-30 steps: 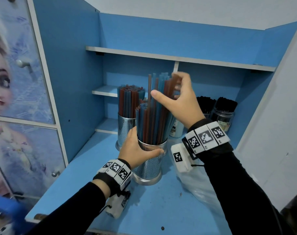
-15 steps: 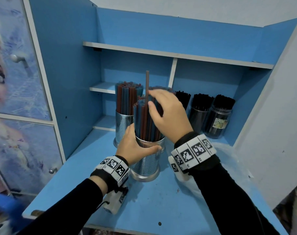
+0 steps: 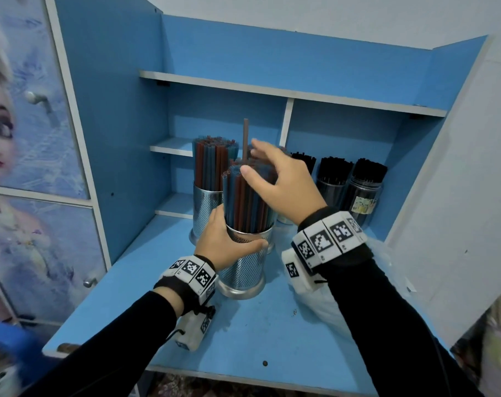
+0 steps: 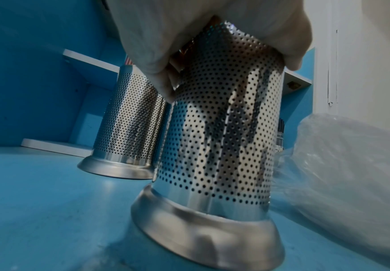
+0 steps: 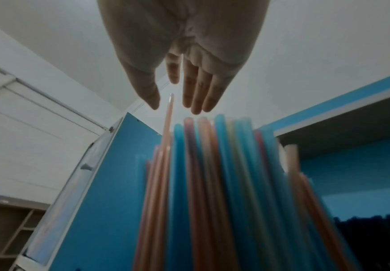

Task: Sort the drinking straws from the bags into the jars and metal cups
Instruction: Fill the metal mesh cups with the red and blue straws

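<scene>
A perforated metal cup stands on the blue desk, packed with red and blue straws. My left hand grips its upper wall. My right hand hovers over the straw tops with straight fingers, holding nothing. One brown straw sticks up above the rest, between thumb and fingers, untouched. A second metal cup with straws stands behind to the left.
Three jars of black straws stand at the back right under the shelf. A clear plastic bag lies on the desk under my right forearm. The cabinet wall closes the left side.
My right hand pushed the raised bundle of straws down into the cup, then let go and opened above them. One brown straw stays standing taller. My left hand kept its grip.
</scene>
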A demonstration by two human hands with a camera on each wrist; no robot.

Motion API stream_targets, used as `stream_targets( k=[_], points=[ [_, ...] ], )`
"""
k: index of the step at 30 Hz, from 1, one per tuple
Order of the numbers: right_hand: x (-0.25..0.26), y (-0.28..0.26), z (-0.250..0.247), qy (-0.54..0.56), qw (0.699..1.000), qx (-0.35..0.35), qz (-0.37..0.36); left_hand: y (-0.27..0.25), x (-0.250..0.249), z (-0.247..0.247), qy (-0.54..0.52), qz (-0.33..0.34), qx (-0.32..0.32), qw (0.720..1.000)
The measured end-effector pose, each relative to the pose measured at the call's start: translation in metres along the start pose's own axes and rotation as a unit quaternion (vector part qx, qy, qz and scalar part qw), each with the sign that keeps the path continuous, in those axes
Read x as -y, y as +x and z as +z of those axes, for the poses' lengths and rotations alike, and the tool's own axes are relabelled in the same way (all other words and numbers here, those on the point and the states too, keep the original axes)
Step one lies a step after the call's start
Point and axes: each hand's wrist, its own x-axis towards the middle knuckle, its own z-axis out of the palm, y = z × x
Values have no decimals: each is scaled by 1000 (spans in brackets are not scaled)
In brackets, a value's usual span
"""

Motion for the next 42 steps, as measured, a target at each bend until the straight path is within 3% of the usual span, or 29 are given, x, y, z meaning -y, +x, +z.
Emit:
stream_targets(
  k=[5,12,16,20,26,37,39,42],
  points=[
    [13,11,-2,43,996,-50,-56,-2,-1,-1,6,-1,4,1000],
    [11,-1,11,24,987,-138,-74,-3,-2,-1,10,1,-1,1000],
    [2,-23,28,-53,992,-78,-84,-2,0,1,8,4,-10,1000],
    [3,-30,31,-100,988,-78,-88,-2,-1,0,3,7,-9,1000],
    [3,-19,23,-136,991,-17,2,-4,-3,-3,-5,0,10,1000],
    [10,-24,18,-87,996,16,-8,-31,5,-21,-92,-27,23,995],
    [13,-20,19,-17,1000,-2,-2,-33,9,-33,-103,-32,18,994],
    [9,-12,30,48,995,-91,13,-33,17,-60,-65,-42,-15,997]
  ],
)
